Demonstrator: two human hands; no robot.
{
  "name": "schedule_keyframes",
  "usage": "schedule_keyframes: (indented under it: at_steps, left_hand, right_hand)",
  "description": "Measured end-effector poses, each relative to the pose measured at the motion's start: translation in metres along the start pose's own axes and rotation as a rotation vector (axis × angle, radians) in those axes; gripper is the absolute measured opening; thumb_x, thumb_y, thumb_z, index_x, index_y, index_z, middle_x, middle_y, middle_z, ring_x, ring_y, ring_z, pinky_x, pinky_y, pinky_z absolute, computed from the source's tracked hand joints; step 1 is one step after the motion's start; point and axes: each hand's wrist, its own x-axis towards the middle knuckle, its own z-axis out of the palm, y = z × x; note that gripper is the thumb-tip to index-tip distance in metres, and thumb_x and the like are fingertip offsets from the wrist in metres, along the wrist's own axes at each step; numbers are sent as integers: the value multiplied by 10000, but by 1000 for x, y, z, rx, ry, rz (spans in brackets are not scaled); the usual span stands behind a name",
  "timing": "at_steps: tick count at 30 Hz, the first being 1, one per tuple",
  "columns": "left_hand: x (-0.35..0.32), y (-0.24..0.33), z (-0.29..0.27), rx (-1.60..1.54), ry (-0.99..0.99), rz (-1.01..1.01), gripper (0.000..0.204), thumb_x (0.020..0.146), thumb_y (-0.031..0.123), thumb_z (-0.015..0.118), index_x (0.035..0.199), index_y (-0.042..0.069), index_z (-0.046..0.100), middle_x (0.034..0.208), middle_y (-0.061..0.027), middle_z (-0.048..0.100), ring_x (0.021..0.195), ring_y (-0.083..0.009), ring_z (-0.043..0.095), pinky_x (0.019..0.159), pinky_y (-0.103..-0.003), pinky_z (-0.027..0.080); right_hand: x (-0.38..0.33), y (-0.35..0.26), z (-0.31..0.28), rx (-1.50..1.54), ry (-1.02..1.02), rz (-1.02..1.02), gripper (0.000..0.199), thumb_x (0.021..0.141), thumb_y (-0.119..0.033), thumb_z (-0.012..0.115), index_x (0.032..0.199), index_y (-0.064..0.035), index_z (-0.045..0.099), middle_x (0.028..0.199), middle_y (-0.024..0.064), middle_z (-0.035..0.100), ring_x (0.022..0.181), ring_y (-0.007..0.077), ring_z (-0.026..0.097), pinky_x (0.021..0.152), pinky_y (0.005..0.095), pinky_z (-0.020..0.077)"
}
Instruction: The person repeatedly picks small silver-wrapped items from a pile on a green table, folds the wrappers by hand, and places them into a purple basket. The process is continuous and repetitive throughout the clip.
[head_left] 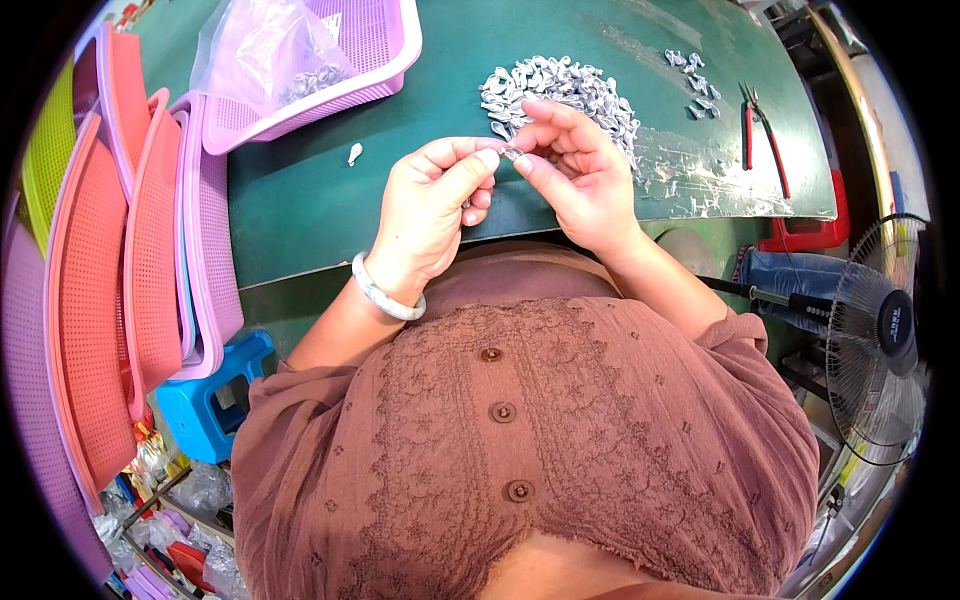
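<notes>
Pinching a small shiny piece [512, 153] right between both hands, up over the near edge of the green table [300, 210]. Closed on it thumb-to-index with the left hand [432, 200], with the other fingers curled in toward the palm. Touching it with the thumb tip of the right hand [590, 185], roughly half open with loosely bent fingers; can't tell from this angle if properly gripping it too. Too small to make out much detail, tbh.

Wearing a pale bracelet [382, 290] on the left wrist. Got a big pile of grey pieces [560, 95] just beyond the right hand, plus a little cluster [697, 85] of similar ones farther off to its right, near some red-handled pliers [750, 135]. Left of the left hand, got one pale bit [355, 153] lying alone, then past that a purple basket [400, 60] with a clear plastic bag [255, 55] in it. Also got a blue stool [205, 400] down-left of the left hand and a fan [875, 330] well right of the right hand.
</notes>
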Motion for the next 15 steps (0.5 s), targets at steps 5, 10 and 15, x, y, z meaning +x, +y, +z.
schedule_keyframes:
  at_steps: [5,10,15]
  left_hand:
    - [-1,-1,2,54,12,48,115,825,45,583,923,-11,602,698,4,536,543,-35,450,441,-153,336]
    - [-1,-2,5,110,19,112,107,813,28,597,916,-2,598,722,3,552,539,-24,445,438,-144,322]
    - [-1,-5,5,200,38,188,115,797,26,619,908,4,596,725,8,556,530,-15,437,435,-141,310]
  right_hand:
    - [1,-4,0,123,4,127,392,798,48,562,1173,-6,462,920,54,574,865,97,545,777,217,443]
    - [2,-6,0,189,-8,189,387,800,28,571,1171,-3,464,924,54,579,862,94,548,776,210,443]
    - [2,-4,0,229,-24,196,385,803,18,571,1172,-7,465,925,54,581,860,91,548,777,208,443]
